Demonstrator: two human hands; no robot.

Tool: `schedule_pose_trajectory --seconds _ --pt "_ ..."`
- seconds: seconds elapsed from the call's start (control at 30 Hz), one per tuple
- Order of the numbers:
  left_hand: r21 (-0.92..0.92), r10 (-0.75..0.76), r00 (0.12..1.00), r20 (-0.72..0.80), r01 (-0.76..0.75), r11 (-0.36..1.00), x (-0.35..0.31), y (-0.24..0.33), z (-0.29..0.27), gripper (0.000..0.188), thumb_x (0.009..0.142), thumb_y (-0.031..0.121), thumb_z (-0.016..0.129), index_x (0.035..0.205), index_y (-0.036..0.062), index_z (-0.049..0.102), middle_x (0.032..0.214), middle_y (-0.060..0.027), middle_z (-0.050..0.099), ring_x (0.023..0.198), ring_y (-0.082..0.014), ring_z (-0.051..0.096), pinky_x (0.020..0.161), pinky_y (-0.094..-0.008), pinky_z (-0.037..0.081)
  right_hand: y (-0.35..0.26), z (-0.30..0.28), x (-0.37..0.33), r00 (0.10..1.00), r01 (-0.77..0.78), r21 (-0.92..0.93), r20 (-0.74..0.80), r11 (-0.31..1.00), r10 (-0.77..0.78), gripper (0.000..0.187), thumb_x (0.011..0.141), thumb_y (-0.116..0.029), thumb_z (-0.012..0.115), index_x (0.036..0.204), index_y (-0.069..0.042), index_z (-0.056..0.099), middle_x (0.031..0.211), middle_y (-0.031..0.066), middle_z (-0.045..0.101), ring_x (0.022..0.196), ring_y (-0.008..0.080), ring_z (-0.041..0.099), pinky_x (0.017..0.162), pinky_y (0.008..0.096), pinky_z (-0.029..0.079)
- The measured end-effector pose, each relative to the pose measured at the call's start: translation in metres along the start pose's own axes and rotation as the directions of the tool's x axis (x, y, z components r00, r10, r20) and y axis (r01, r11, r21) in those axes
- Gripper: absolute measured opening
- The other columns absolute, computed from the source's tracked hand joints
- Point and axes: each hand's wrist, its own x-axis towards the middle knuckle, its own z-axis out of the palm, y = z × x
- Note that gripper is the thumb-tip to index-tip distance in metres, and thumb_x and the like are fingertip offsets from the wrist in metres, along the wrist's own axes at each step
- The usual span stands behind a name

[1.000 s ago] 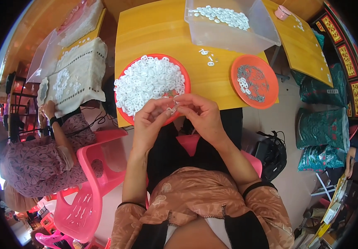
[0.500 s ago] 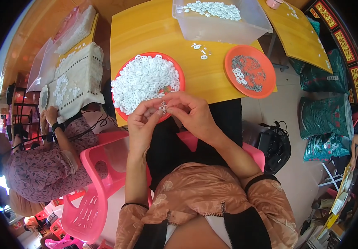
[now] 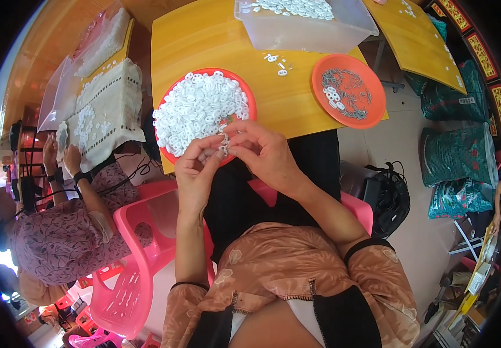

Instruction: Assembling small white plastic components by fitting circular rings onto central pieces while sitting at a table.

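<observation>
Over the near edge of a red plate [image 3: 253, 98] heaped with small white oval plastic pieces [image 3: 201, 107], my two hands meet. My left hand [image 3: 199, 162] pinches one white oval plastic piece [image 3: 223, 148] between thumb and finger. From the other side, the thumb and forefinger of my right hand [image 3: 265, 152] close on the same piece; whether they also hold a small pin is too fine to see. To the right, an orange plate [image 3: 371, 119] holds many thin grey metal pins [image 3: 348, 81] and a few white pieces.
A clear plastic bin [image 3: 308, 35] with more white pieces stands at the table's [image 3: 198, 35] far side. Loose pieces [image 3: 282, 73] lie before it. At left a person [image 3: 59, 238] works at a cloth-covered table [image 3: 108, 104]. Green sacks [image 3: 459, 151] stand on the right.
My view has shifted slightly, moving the table and plates a little. My hands stay together on the white piece, with small finger movements. The person at left has moved their hands apart.
</observation>
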Motion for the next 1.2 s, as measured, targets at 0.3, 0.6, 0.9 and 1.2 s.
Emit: schedule_pose_trajectory --seconds 0.3,0.6,0.9,1.2 --pt "0.043 0.029 0.998 -0.058 -0.026 0.999 0.0 0.004 0.0 0.023 0.082 -0.009 0.056 0.104 -0.0034 0.061 0.091 -0.0035 0.06 0.083 -0.0079 0.057 0.077 -0.0202 0.044 -0.007 -0.006 0.002 0.999 0.015 -0.072 -0.03 0.997 -0.017 0.024 0.079 0.003 0.06 0.102 -0.001 0.055 0.076 0.0107 0.063 0.067 0.0149 0.063 0.062 0.0252 0.049" --pt "0.039 0.038 0.999 -0.028 -0.037 0.999 0.001 -0.001 0.003 0.022 0.082 -0.009 0.056 0.103 -0.003 0.062 0.089 -0.0019 0.058 0.082 -0.0068 0.055 0.076 -0.019 0.043 -0.005 -0.003 0.001 1.0 -0.01 -0.035 0.007 0.999 0.01 0.024 0.078 0.003 0.06 0.102 0.0 0.055 0.076 0.0111 0.063 0.068 0.0159 0.064 0.062 0.0254 0.049" --pt "0.097 0.051 0.998 -0.045 -0.046 0.994 -0.001 0.0 0.002 0.02 0.081 -0.009 0.058 0.1 -0.0022 0.063 0.086 -0.001 0.059 0.079 -0.0057 0.055 0.073 -0.0185 0.044 -0.007 -0.001 -0.001 1.0 -0.026 -0.035 0.001 0.999 0.026 0.025 0.078 0.004 0.059 0.102 0.0 0.055 0.075 0.0103 0.063 0.067 0.0151 0.064 0.062 0.025 0.049" --pt "0.149 0.035 0.995 -0.098 -0.02 0.989 -0.007 -0.005 0.01 0.014 0.081 -0.007 0.06 0.095 -0.0026 0.063 0.087 -0.004 0.064 0.077 -0.0069 0.059 0.071 -0.0183 0.046 0.002 0.001 -0.005 0.997 0.023 -0.099 -0.077 0.995 -0.031 0.022 0.075 0.004 0.063 0.092 0.0 0.049 0.075 0.0094 0.062 0.07 0.0147 0.065 0.064 0.0249 0.049"
